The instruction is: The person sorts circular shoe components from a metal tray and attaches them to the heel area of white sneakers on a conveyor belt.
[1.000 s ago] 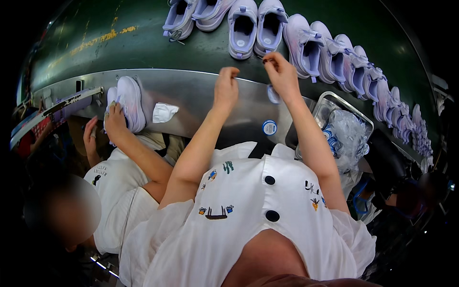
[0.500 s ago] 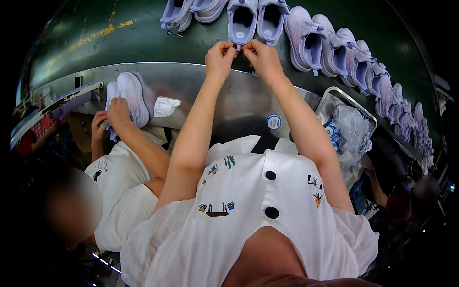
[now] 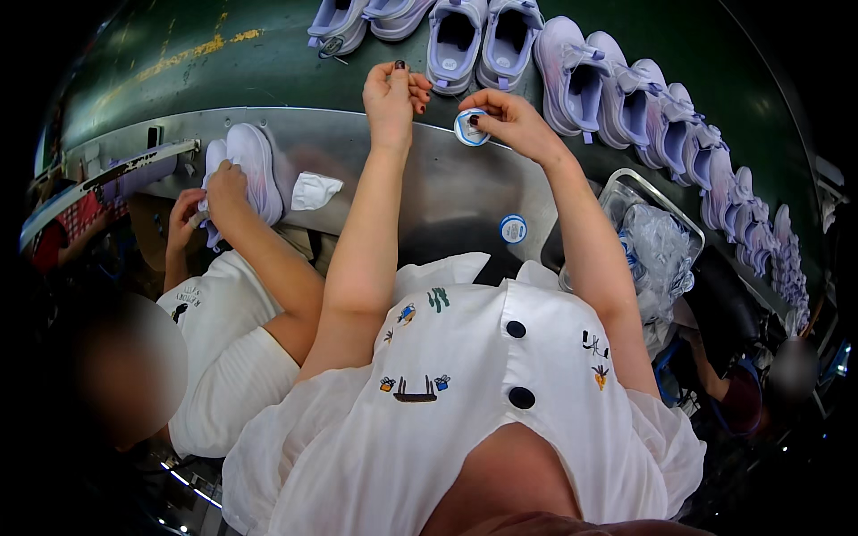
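My right hand (image 3: pixel 511 123) pinches a round white tag with a blue rim (image 3: pixel 466 130) over the metal bench edge. In front of the paired lavender shoes, my left hand (image 3: pixel 393 103) is raised with loosely bent, parted fingers; I see nothing in it. The left shoe of the pair (image 3: pixel 451 79) is nearest to that hand, its heel toward me. Beside it stands the right shoe (image 3: pixel 506 79), just beyond the tag. Neither hand visibly touches a shoe.
Another round tag (image 3: pixel 513 230) and a crumpled white paper (image 3: pixel 315 190) lie on the metal ledge (image 3: pixel 429 174). A metal tray (image 3: pixel 630 179) with plastic bags is at right. More shoes (image 3: pixel 572 80) line the green surface (image 3: pixel 295 76). At left, a co-worker's hands (image 3: pixel 223 189) handle shoes.
My hands have come apart from the shoe's heel loop. The left moved slightly left and up; the right came down and right, now pinching the round tag.
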A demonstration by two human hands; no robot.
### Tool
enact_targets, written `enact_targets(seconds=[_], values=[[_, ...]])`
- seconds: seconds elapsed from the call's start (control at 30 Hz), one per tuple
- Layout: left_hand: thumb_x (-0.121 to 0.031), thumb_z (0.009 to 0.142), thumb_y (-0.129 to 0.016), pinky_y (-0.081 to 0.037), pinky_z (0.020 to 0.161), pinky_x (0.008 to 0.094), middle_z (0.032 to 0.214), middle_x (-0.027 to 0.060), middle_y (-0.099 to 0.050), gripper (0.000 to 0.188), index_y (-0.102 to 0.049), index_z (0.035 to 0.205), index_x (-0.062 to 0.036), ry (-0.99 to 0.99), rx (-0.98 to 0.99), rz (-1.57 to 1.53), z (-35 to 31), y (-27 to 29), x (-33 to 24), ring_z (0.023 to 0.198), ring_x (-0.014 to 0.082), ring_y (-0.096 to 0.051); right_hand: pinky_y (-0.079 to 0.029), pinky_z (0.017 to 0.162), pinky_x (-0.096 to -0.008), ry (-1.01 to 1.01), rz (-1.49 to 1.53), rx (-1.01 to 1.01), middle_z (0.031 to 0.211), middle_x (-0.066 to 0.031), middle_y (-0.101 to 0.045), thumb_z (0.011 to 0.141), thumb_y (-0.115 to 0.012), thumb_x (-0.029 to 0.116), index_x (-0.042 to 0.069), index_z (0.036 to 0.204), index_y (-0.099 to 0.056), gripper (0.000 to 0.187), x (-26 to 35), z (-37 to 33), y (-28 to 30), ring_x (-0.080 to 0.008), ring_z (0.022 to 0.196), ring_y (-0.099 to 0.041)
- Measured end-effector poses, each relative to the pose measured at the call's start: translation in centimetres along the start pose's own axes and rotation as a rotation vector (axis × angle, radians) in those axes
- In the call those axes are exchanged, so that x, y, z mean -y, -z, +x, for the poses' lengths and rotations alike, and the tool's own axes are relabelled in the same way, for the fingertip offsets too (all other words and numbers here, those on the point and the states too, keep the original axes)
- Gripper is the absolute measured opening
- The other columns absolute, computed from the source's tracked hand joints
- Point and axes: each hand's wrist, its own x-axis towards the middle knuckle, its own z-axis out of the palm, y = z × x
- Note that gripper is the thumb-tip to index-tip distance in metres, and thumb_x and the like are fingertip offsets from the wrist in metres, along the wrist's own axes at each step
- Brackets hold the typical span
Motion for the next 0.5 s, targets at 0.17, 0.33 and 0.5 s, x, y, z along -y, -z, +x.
enact_targets(seconds=[0.17, 0.33, 0.5], values=[[-0.010, 0.090, -0.046, -0.042, 0.051, 0.0191, 0.080, 0.0085, -0.059, 0.015, -0.053, 0.093, 0.0025, -0.130, 0.130, 0.386, -0.4, -0.6, -0.6, 0.060, 0.0085, -0.052, -0.045, 0.071, -0.0220, 0.087, -0.208, -0.206, 0.087, -0.0039, -0.061, 0.083, -0.052, 0.007, 0.000, 0.104, -0.055, 0.022, -0.1, 0.3, -0.3, -0.0066, 0.079, -0.056], [0.001, 0.084, -0.048, -0.048, 0.063, 0.0202, 0.083, 0.0063, -0.062, 0.020, -0.055, 0.102, 0.0015, -0.192, 0.227, 0.506, -0.7, -0.9, -0.6, 0.068, 0.0096, -0.057, -0.046, 0.065, -0.0291, 0.151, -0.590, -0.388, 0.078, -0.0077, -0.062, 0.079, -0.059, 0.012, 0.004, 0.092, -0.061, 0.015, 1.2, 0.9, -0.5, -0.0170, 0.072, -0.058], [0.001, 0.080, -0.052, -0.048, 0.065, 0.0225, 0.084, 0.0070, -0.065, 0.025, -0.051, 0.105, -0.0001, -0.273, 0.212, 0.792, -1.9, -1.6, -2.1, 0.070, 0.0109, -0.061, -0.045, 0.065, -0.0354, 0.540, -0.821, -0.519, 0.075, -0.0077, -0.062, 0.073, -0.064, 0.015, 0.005, 0.079, -0.064, 0.012, 1.4, 1.5, 0.1, -0.0260, 0.070, -0.055]])
